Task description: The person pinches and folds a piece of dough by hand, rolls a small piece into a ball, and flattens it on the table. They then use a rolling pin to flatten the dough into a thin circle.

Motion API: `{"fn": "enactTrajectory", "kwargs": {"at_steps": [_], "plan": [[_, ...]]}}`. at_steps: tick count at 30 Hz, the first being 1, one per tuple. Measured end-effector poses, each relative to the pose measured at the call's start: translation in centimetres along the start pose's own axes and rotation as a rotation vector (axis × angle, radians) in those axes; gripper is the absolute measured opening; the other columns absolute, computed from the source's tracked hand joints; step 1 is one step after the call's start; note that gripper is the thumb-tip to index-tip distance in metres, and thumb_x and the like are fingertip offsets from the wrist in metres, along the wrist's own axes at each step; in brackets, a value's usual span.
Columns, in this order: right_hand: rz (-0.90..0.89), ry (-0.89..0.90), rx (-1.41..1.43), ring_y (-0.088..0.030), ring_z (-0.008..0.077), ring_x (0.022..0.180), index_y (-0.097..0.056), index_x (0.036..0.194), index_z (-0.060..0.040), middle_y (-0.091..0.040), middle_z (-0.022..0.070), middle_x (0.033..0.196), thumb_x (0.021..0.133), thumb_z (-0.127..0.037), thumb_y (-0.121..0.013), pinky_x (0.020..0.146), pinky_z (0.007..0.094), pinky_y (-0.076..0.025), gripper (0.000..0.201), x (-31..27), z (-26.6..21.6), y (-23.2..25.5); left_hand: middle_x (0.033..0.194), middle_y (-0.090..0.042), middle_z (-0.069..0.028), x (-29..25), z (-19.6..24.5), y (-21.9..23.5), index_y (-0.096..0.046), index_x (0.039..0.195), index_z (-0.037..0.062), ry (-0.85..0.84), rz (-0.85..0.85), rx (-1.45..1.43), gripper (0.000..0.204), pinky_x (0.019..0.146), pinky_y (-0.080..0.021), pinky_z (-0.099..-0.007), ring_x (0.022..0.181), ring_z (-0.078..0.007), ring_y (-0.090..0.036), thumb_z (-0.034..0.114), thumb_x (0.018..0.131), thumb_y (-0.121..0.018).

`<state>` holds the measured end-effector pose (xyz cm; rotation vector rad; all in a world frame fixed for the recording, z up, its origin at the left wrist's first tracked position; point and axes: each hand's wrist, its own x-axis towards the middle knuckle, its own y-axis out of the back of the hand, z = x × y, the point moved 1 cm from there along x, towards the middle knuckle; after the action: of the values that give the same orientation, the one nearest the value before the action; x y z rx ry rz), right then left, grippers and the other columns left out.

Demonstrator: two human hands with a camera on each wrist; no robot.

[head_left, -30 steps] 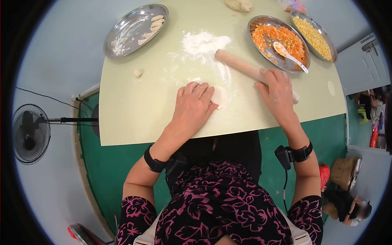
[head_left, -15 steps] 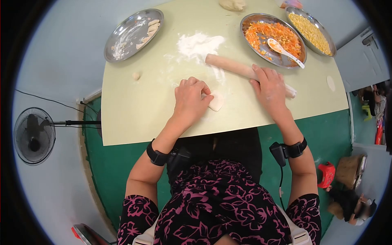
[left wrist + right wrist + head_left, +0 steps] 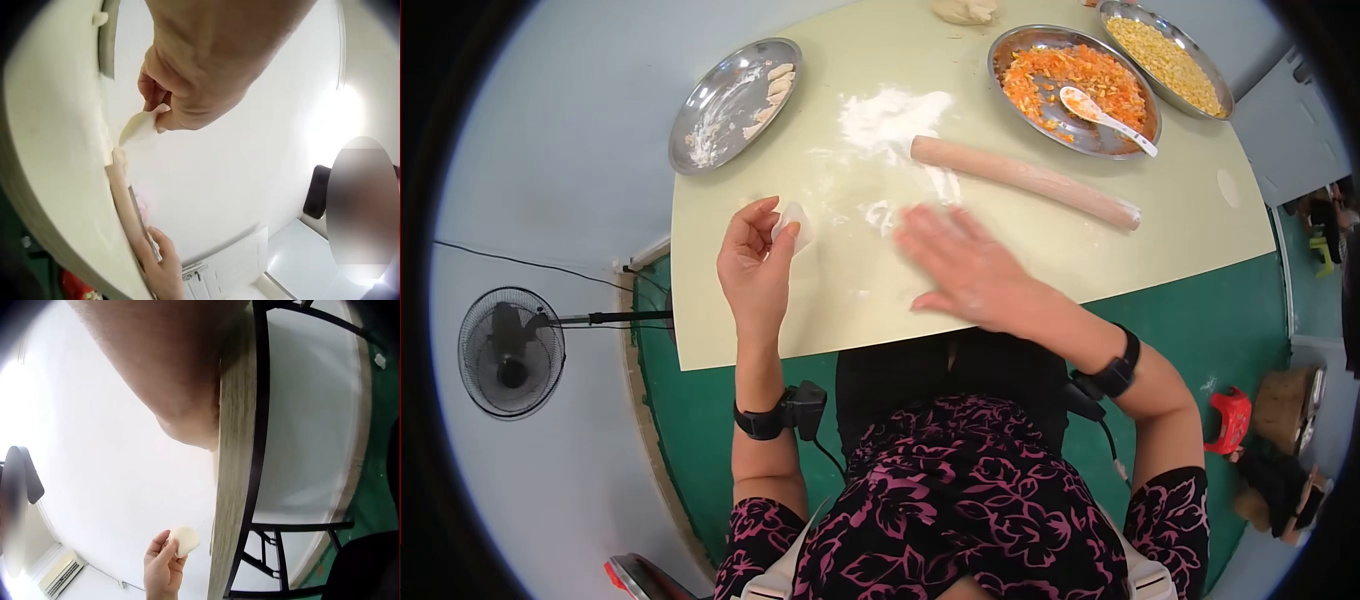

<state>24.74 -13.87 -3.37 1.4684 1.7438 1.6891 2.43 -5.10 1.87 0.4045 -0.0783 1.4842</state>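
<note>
Our left hand (image 3: pixel 755 265) is raised over the left part of the table (image 3: pixel 730 300), its fingers (image 3: pixel 745 222) curled up and the thumb pinching a small flattened dough wrapper (image 3: pixel 792 222) against them. The left wrist view shows the same pinch from below, the thin wrapper (image 3: pixel 137 128) hanging out between thumb and fingers, clear of the tabletop.

Our right hand (image 3: pixel 965 265) holds nothing. It lies flat and spread, fingers straight, over the floured middle of the table, blurred in the head view; we cannot tell whether the palm touches the surface. It is well apart from the left hand.

Just beyond the right hand's fingertips lies the wooden rolling pin (image 3: pixel 1025 180), untouched, slanting across the table. At its left end is a heap of loose flour (image 3: pixel 890 112), with streaks of it trailing toward us.

Farther out, at the far left, we see a steel tray (image 3: pixel 725 125) with a few dough pieces (image 3: pixel 775 85) along its far side. At the far right stands a tray of chopped orange filling (image 3: pixel 1080 80) with a white spoon (image 3: pixel 1105 118) in it, and beside that a tray of yellow kernels (image 3: pixel 1165 55). A lump of dough (image 3: pixel 965 10) sits at the far edge.
</note>
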Motion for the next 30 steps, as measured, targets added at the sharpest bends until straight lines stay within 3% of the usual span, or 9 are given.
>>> {"fn": "enactTrajectory", "kwargs": {"at_steps": [3,4,8,11,16,19,24,27,30], "plan": [[-0.073,0.071,0.048,-0.033,0.0298,0.133,-0.036,0.136,0.0013,-0.037,0.018,0.141,0.086,-0.05,-0.052,0.11,0.0498,-0.023,0.073,2.9,-1.0,-1.4,0.084,-0.057,-0.0008,-0.3,-0.4,-0.1,-0.059,0.108,-0.0013,-0.026,-0.016,0.049,0.029,0.068,-0.044,-0.02,0.075,-0.007,-0.053,-0.002,0.08,-0.065],[-0.189,-0.025,-0.013,-0.031,0.0294,0.135,-0.035,0.136,0.0014,-0.035,0.0174,0.143,0.086,-0.051,-0.051,0.11,0.0508,-0.02,0.074,3.5,-0.9,-1.3,0.085,-0.059,-0.0019,-0.6,-0.4,-0.1,-0.061,0.106,-0.0024,-0.025,-0.03,0.108,0.026,0.068,-0.044,-0.0201,0.074,-0.0071,-0.053,-0.001,0.08,-0.065],[-0.234,-0.113,-0.045,-0.026,0.0277,0.137,-0.033,0.137,0.003,-0.032,0.0185,0.144,0.084,-0.052,-0.052,0.11,0.0515,-0.017,0.078,0.8,0.7,0.2,0.086,-0.062,-0.003,-0.9,-1.1,-0.1,-0.062,0.103,-0.0031,0.024,-0.062,0.044,0.023,0.067,-0.044,-0.0207,0.072,-0.0073,-0.052,0.0,0.08,-0.065],[-0.307,-0.115,-0.038,-0.027,0.028,0.137,-0.033,0.137,0.0033,-0.032,0.0189,0.144,0.084,-0.053,-0.051,0.111,0.0513,-0.017,0.079,-1.0,-1.1,1.5,0.088,-0.064,-0.0031,-0.7,-1.9,0.1,-0.062,0.102,-0.0029,0.081,-0.074,0.004,0.022,0.067,-0.044,-0.0209,0.072,-0.0071,-0.052,0.001,0.081,-0.065],[-0.179,0.06,0.068,-0.03,0.0277,0.135,-0.037,0.135,0.0044,-0.039,0.0185,0.14,0.084,-0.058,-0.048,0.11,0.0532,-0.016,0.081,2.8,-2.8,-2.4,0.089,-0.064,-0.0036,-0.3,-1.4,-0.6,-0.062,0.103,-0.003,0.076,-0.077,-0.03,0.021,0.068,-0.044,-0.0206,0.074,-0.0066,-0.053,0.002,0.082,-0.064],[-0.162,-0.024,-0.041,-0.029,0.028,0.136,-0.037,0.135,0.0031,-0.036,0.0177,0.142,0.086,-0.059,-0.045,0.111,0.0529,-0.014,0.079,5.1,-0.2,-3.6,0.089,-0.063,-0.0035,-0.1,-1.0,-0.8,-0.062,0.102,-0.0031,0.049,-0.077,-0.06,0.02,0.067,-0.044,-0.02,0.074,-0.0062,-0.053,0.002,0.083,-0.063],[-0.389,-0.056,0.021,-0.02,0.0263,0.14,-0.03,0.141,-0.0031,-0.025,0.0156,0.149,0.09,-0.054,-0.043,0.112,0.0533,-0.008,0.074,1.7,0.2,0.3,0.087,-0.062,-0.0008,0.0,-1.7,-0.8,-0.062,0.102,-0.0027,0.161,-0.143,-0.086,0.019,0.065,-0.043,-0.0189,0.071,-0.0048,-0.052,0.001,0.083,-0.063],[-0.326,-0.031,0.134,-0.02,0.0264,0.14,-0.029,0.142,-0.0074,-0.024,0.0148,0.149,0.092,-0.049,-0.042,0.112,0.0528,-0.007,0.066,0.5,0.3,2.5,0.085,-0.061,0.001,0.6,-2.4,-2.0,-0.062,0.102,-0.0025,0.197,-0.24,-0.109,0.019,0.063,-0.042,-0.0181,0.069,-0.0039,-0.051,0.0,0.082,-0.062],[-0.035,-0.277,0.154,-0.034,0.032,0.131,-0.044,0.133,-0.005,-0.036,0.0156,0.142,0.092,-0.029,-0.05,0.109,0.049,-0.023,0.047,-0.1,3.5,4.0,0.085,-0.061,0.0017,0.4,-1.9,-4.2,-0.062,0.101,-0.002,0.204,-0.378,-0.139,0.019,0.061,-0.042,-0.0176,0.068,-0.0033,-0.051,0.0,0.082,-0.062]]}}
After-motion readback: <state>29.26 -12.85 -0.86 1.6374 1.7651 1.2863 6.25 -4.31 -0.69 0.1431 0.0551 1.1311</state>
